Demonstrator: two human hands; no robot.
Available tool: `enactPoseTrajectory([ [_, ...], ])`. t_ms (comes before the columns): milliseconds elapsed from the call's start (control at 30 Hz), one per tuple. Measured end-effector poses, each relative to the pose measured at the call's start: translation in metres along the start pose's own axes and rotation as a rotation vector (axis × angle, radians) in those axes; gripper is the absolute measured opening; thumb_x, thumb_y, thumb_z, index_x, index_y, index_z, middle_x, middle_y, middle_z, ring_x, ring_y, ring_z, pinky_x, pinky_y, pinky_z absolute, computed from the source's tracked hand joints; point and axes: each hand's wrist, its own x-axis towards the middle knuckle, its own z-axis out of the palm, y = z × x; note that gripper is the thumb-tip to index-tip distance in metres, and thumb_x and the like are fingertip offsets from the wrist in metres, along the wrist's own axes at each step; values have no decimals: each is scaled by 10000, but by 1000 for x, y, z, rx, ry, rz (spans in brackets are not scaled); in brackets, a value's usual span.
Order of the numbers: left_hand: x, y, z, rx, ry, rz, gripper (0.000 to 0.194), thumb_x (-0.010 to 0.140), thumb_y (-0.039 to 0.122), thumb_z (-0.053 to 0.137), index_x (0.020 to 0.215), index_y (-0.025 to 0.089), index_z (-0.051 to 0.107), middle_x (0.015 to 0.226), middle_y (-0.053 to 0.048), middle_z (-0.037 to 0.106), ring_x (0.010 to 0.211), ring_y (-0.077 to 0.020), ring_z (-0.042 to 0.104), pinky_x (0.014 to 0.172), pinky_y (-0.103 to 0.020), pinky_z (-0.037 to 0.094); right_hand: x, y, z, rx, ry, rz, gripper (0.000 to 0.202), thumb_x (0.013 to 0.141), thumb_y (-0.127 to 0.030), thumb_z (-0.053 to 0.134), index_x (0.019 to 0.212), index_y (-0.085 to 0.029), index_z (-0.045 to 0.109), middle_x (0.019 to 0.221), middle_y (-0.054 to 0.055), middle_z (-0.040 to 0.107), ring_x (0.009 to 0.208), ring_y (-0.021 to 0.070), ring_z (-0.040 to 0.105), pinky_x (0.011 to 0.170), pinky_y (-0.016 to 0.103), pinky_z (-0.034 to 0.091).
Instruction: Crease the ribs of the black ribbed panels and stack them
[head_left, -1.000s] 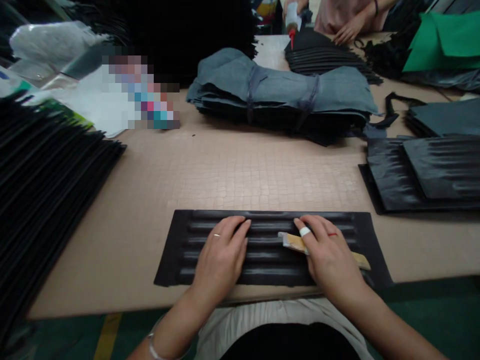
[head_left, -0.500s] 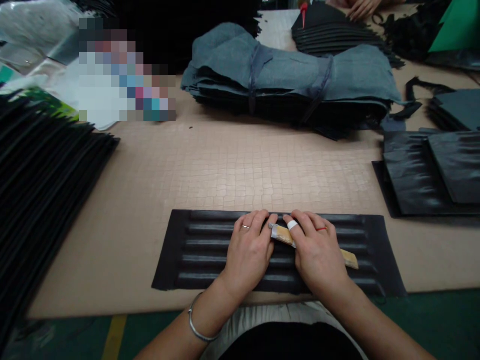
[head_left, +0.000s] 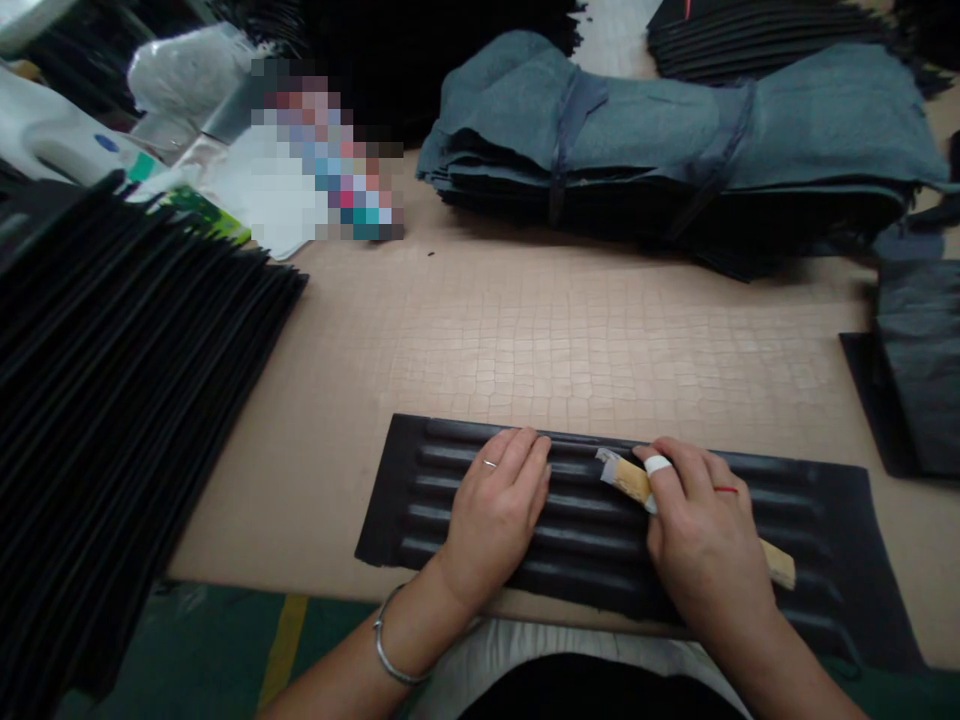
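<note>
A black ribbed leather-like panel [head_left: 600, 540], with raised parallel ridges, lies along the table's front edge. My left hand [head_left: 499, 500] rests on its left half with fingers stretched out flat, holding nothing. On the right half, my right hand [head_left: 701, 525] is closed around a flat, yellowish stick-like tool [head_left: 631, 482]. One end of this tool is wrapped in greyish tape and points up-left between the hands; the other end shows beyond the palm. The tool's middle is hidden under my right hand. White tape wraps one right finger.
A tall stack of black sheets [head_left: 150, 380] stands at the left. A tied bundle of grey-blue leather [head_left: 660, 130] lies behind the panel. More black pieces [head_left: 919, 370] sit at the right edge. Plastic bags [head_left: 191, 70] and a white jug [head_left: 60, 120] are at back left.
My right hand has moved right with the tool, widening the gap between my hands. The panel appears more tilted, its right end nearer me. The camera view has turned somewhat left.
</note>
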Motion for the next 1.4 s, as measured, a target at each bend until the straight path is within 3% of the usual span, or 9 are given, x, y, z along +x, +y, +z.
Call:
enactPoseTrajectory([
  [433, -31, -81, -31, 99, -21, -64, 255, 989, 154, 571, 1235, 147, 639, 1211, -135, 684, 1163, -279, 635, 1053, -447, 552, -31, 86, -7, -91, 77, -8, 276, 871, -122, 496, 1131, -160, 577, 1192, 162, 626, 1060, 351, 579, 934, 498, 514],
  [600, -38, -91, -32, 128, -7, -95, 261, 993, 173, 552, 1237, 155, 642, 1217, -141, 681, 1164, -286, 640, 1066, -464, 539, -48, 124, -13, -142, 83, 65, 242, 907, -163, 479, 1132, -169, 569, 1211, 160, 622, 1074, 342, 591, 916, 485, 520],
  [700, -40, -88, -28, 168, 2, -139, 284, 993, 193, 546, 1257, 154, 642, 1239, -147, 674, 1177, -305, 636, 1068, -480, 535, -50, 127, -16, -175, 64, 77, 262, 895, -162, 493, 1143, -159, 578, 1199, 156, 618, 1058, 338, 584, 902, 474, 522],
  [800, -41, -85, -26, 146, 9, -156, 311, 999, 194, 523, 1287, 166, 635, 1251, -143, 661, 1191, -307, 627, 1064, -477, 531, -37, 97, -15, -171, 42, 62, 253, 898, -124, 502, 1131, -145, 599, 1194, 169, 609, 1056, 341, 560, 900, 481, 519],
  [1000, -40, -89, -22, 55, 57, -84, 316, 992, 176, 512, 1280, 158, 642, 1222, -146, 660, 1151, -302, 629, 1036, -477, 540, 19, -19, 5, -52, -18, -34, 246, 949, -42, 484, 1080, -144, 665, 1181, 172, 616, 1055, 307, 529, 904, 446, 519],
  [1167, -42, -93, -19, 35, 71, -101, 341, 982, 185, 513, 1303, 190, 631, 1251, -127, 666, 1176, -309, 623, 1060, -485, 525, 61, -98, 22, 40, -107, -113, 188, 1000, -106, 511, 994, -114, 699, 1032, 168, 611, 961, 296, 523, 829, 439, 523],
  [1300, -43, -95, -18, -10, 56, -100, 338, 978, 200, 501, 1291, 186, 627, 1267, -128, 660, 1191, -319, 617, 1070, -493, 517, 79, -129, 29, 120, -112, -190, 233, 1053, -161, 459, 1081, -93, 680, 1067, 166, 598, 989, 285, 531, 841, 431, 518],
  [1400, -42, -95, -17, 7, 66, -114, 320, 982, 237, 511, 1268, 177, 640, 1243, -139, 669, 1169, -339, 626, 1056, -523, 523, 77, -119, 29, 111, -86, -195, 222, 1055, -167, 459, 1066, -108, 673, 1061, 148, 600, 972, 281, 534, 816, 416, 521],
])
